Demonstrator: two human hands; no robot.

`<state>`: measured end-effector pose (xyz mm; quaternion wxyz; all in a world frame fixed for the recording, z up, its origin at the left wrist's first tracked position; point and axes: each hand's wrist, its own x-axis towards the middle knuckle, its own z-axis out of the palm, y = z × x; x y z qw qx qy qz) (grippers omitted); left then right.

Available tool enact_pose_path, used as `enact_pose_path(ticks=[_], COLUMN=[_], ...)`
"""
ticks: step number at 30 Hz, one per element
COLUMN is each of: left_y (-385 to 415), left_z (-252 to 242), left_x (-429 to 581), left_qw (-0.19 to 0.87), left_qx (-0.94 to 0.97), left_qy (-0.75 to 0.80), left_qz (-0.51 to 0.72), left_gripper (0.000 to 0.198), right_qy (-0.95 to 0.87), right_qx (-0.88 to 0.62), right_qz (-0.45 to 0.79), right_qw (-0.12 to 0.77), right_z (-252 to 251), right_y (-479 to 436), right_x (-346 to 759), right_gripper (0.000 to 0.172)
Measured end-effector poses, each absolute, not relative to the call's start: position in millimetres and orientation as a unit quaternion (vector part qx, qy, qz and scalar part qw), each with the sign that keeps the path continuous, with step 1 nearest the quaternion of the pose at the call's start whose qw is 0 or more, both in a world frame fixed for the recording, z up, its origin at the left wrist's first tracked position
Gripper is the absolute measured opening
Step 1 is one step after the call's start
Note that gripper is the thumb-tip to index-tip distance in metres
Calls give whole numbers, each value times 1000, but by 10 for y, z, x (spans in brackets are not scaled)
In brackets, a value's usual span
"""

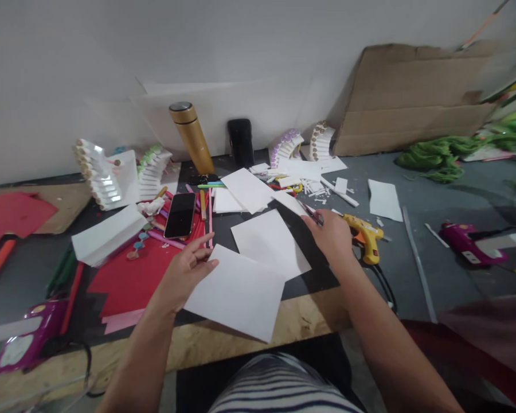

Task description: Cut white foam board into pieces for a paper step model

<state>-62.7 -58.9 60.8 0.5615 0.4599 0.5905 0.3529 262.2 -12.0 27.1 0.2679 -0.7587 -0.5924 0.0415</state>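
Fingers of left hand (184,275) pinch white sheet (241,298) edge; right hand (333,235) closed on thin tool (312,213), just beside glue gun (365,234): burn risk if hot.

I see a matt, smooth paper sheet (236,295), a glossy phone (180,215) at eleven o'clock from it, and a rough wooden board (301,321).

I am logging two items.

1. White paper sheet (236,292): plain, rectangular, unfolded. It is lying flat and askew, its near corner overhanging the wooden board's edge and its far-left corner sitting in my left hand (184,275).
2. Thin dark tool (312,213), reddish in places, too small to identify. It is poking out of my closed right hand (333,232), pointing away and leftward.
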Motion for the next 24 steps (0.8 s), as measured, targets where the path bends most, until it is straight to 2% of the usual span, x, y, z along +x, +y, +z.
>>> enact_pose_path(ticks=[2,5,8,12,17,21,24], left_y=[-569,-516,-423,-186,92,3,-183], left_z=[619,582,546,495,343,422,557], left_x=[-657,-670,-634,-485,-296,-274,-324], left_qw=[573,555,531,511,409,332,315], left_qx=[452,453,478,571,683,720,716], left_qy=[589,604,610,556,528,568,603], left_qz=[347,349,342,323,295,220,157], left_gripper=[89,70,53,50,37,27,25], right_qy=[-593,-594,-582,-566,-534,-466,-461], right_qx=[-755,-725,-713,-719,-721,-692,-694], right_qz=[35,40,90,168,297,431,430], right_qw=[278,347,381,366,326,344,348], right_z=[248,244,311,379,273,209,229], right_y=[-101,-218,-484,-891,-1158,-1091,-949], right_x=[2594,2572,2591,2643,2663,2623,2606], right_gripper=[40,35,32,27,42,36,33])
